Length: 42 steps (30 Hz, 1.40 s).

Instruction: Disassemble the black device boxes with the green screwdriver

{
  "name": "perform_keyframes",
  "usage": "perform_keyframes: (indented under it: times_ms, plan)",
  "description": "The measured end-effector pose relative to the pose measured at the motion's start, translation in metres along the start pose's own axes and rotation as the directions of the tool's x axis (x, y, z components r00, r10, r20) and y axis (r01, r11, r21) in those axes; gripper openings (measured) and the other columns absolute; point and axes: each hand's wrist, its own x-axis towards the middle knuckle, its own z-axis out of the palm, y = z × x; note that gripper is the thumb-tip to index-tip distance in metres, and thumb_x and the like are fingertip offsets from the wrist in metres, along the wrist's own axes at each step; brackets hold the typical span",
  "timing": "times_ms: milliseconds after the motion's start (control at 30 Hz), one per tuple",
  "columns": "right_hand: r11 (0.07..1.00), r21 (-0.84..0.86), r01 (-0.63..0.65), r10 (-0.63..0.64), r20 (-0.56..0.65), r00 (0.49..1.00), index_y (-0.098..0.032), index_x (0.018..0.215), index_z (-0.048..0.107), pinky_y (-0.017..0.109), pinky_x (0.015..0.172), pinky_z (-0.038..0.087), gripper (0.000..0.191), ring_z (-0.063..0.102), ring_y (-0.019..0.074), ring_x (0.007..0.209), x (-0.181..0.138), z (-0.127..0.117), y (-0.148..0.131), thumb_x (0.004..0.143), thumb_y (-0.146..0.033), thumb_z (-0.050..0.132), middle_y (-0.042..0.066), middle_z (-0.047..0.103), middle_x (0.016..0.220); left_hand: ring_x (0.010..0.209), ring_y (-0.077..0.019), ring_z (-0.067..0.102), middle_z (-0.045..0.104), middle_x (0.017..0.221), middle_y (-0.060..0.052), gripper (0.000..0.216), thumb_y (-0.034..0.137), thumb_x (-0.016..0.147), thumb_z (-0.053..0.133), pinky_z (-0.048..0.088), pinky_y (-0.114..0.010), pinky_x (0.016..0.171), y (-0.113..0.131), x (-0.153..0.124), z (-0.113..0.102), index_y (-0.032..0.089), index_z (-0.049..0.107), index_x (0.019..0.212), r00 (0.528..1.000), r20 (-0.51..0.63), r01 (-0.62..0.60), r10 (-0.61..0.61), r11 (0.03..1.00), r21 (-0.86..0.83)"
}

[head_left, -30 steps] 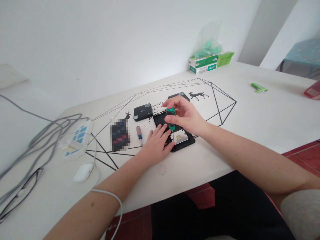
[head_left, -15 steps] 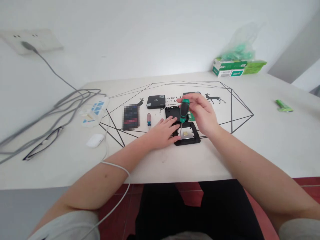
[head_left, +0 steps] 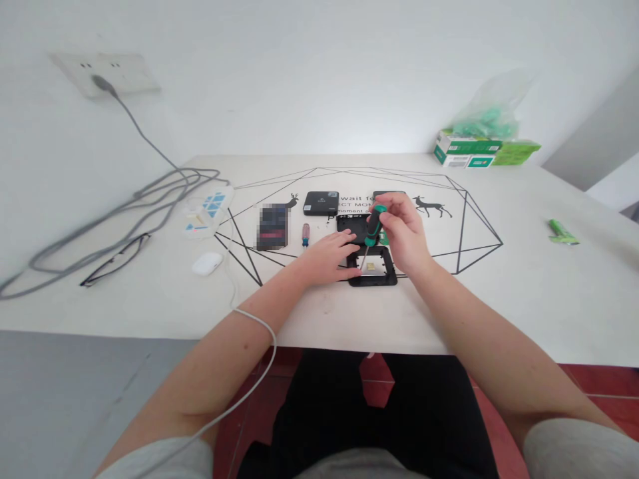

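My right hand (head_left: pixel 405 233) grips a green-and-black screwdriver (head_left: pixel 375 227), its handle leaning right and its shaft slanting down to the left. The tip meets the left inner side of a black plastic frame (head_left: pixel 382 281) on the table. A silvery plate with a small gold square shows within that frame. My left hand (head_left: pixel 329 258) lies flat with fingers apart, fingertips on the frame's left side and by the black case half (head_left: pixel 351 230) behind it. Part of a green circuit board (head_left: pixel 383 237) peeks out by my right fingers.
A smaller screwdriver (head_left: pixel 305 235), a black box (head_left: pixel 321 203) and a blurred-out dark object (head_left: pixel 272 227) lie to the left. Glasses (head_left: pixel 114 259), a white case (head_left: pixel 208 263), a power strip (head_left: pixel 218 203) and cables lie farther left. Green-and-white boxes (head_left: pixel 469 146) stand at the back right.
The camera view has shifted a little. The screwdriver's handle leans slightly more to the right, while its tip stays at the frame's left inner side. My left hand keeps its place.
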Motion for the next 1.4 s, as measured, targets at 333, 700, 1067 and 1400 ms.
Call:
perform_keyframes:
  times_ms: [333,700,1067,1400]
  plan:
    - [0.999,-0.038,0.023,-0.024,-0.021,0.999,-0.030,0.106,0.069,0.033,0.075,0.053,0.021,0.057,0.0171,0.087,-0.006,0.012,0.003,0.092,-0.045,0.071,0.002,0.061,0.103,0.143,-0.0371,0.055,0.061,0.148,-0.022,0.050,0.058,0.098,0.064,0.046,-0.055,0.118,0.005,-0.005,0.005,0.015,0.072,0.123,0.996,-0.090,0.034,-0.029,0.998,0.050]
    - [0.985,0.109,-0.133,0.136,-0.021,0.991,-0.033,0.122,0.052,0.037,0.080,0.058,0.032,0.064,0.0185,0.086,-0.009,0.014,-0.001,0.091,-0.038,0.060,0.000,0.065,0.102,0.135,-0.0399,0.059,0.064,0.140,-0.024,0.062,0.068,0.097,0.058,0.048,-0.055,0.113,-0.001,-0.003,0.003,0.012,0.071,0.120,0.995,-0.097,0.009,0.007,0.987,0.163]
    - [0.997,-0.072,-0.021,0.018,-0.053,0.998,-0.030,0.108,0.061,0.029,0.070,0.051,0.038,0.051,0.0149,0.076,-0.004,0.013,0.003,0.084,-0.053,0.078,-0.003,0.049,0.083,0.127,-0.0387,0.060,0.066,0.128,-0.022,0.061,0.069,0.102,0.046,0.048,-0.054,0.105,0.002,0.008,-0.004,0.015,0.073,0.111,0.995,-0.037,-0.082,0.094,0.969,0.235]
    - [0.991,0.065,-0.117,0.121,-0.073,0.990,-0.028,0.108,0.061,0.034,0.081,0.056,0.019,0.065,0.0161,0.082,-0.001,0.015,0.001,0.093,-0.038,0.057,-0.001,0.066,0.092,0.111,-0.0335,0.062,0.068,0.118,-0.018,0.061,0.071,0.098,0.052,0.047,-0.048,0.098,0.001,0.021,-0.005,0.015,0.074,0.109,0.993,-0.039,-0.099,0.110,0.970,0.223]
